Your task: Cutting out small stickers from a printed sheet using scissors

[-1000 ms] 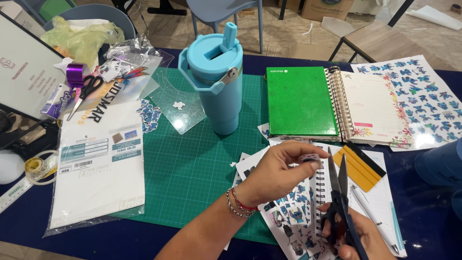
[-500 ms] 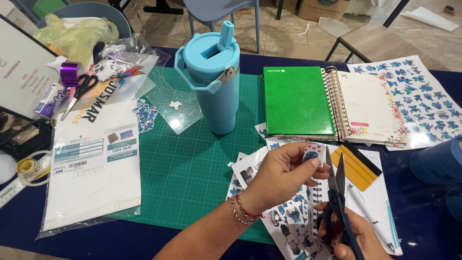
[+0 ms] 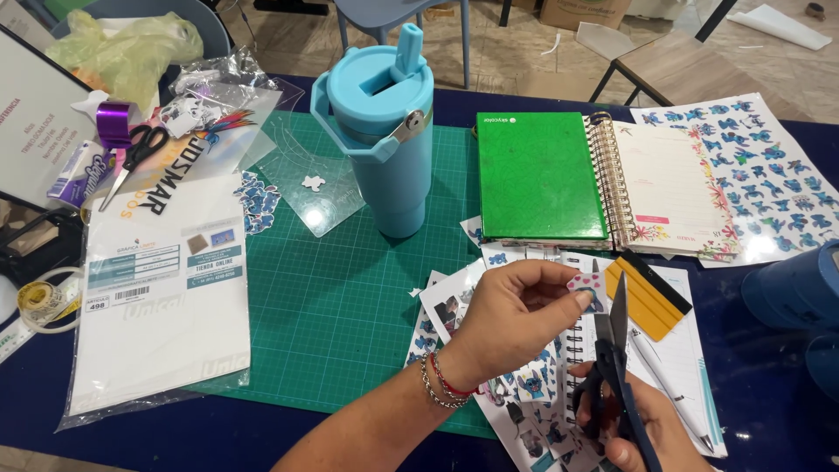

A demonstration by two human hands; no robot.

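Blue-handled scissors (image 3: 616, 367) gripped in right hand (image 3: 642, 428), left hand (image 3: 511, 310) fingers pinching small sticker (image 3: 584, 284), near mat's (image 3: 350, 297) front-right corner

Left hand (image 3: 511, 310) pinching — right hand (image 3: 642, 424) gripping

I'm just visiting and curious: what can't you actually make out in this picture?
- Head view: small sticker in left hand, design too small, fingers cover part.
- Right hand with scissors: cut off by bottom edge.
- Blue object: cut off by right edge.

Dark blue table (image 3: 262, 437), tiled floor (image 3: 524, 44), blue chair (image 3: 384, 13), wooden bench (image 3: 673, 74)
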